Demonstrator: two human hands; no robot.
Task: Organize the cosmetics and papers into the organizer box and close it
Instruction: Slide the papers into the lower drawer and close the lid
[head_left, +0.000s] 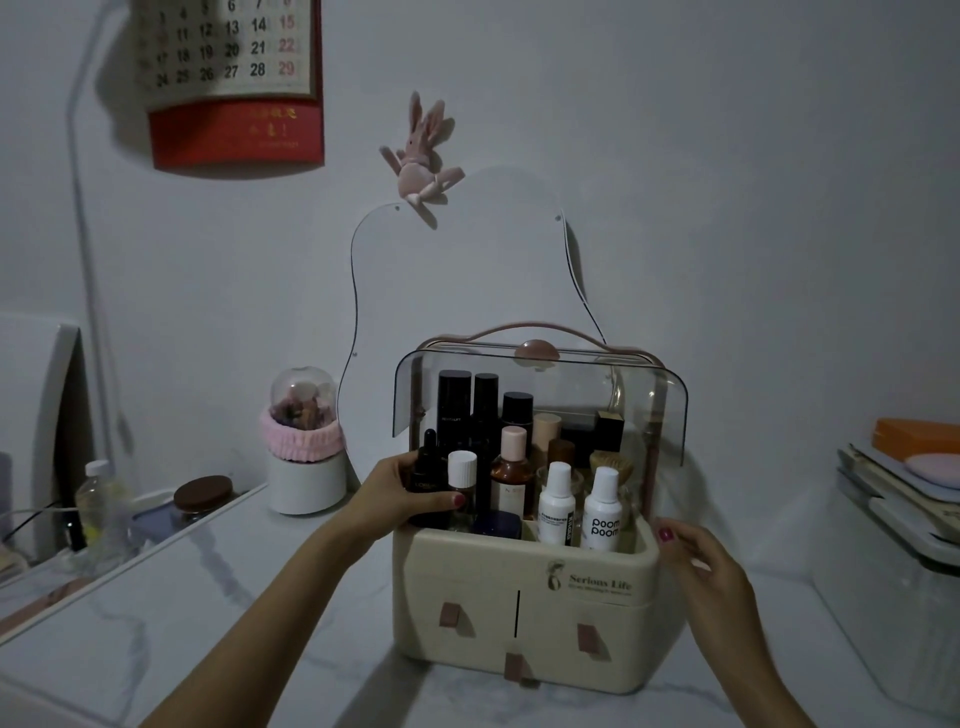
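Note:
A cream organizer box (524, 623) with pink drawer tabs stands on the marble tabletop, its clear lid (540, 384) swung up. Several bottles stand inside, among them two white ones (602, 506) at the front right. My left hand (400, 493) grips a dark dropper bottle (428, 475) at the box's front-left corner, thumb across its front. My right hand (698, 558) touches the box's right side with curled fingers, holding nothing I can see. No loose papers show near the box.
A white pot with a pink headband and glass dome (306, 452) stands left of the box. A mirror (462, 291) leans on the wall behind. Stacked books and an orange case (909, 478) sit at the right. A plastic bottle (98, 499) and a brown-lidded jar (202, 496) sit at the left.

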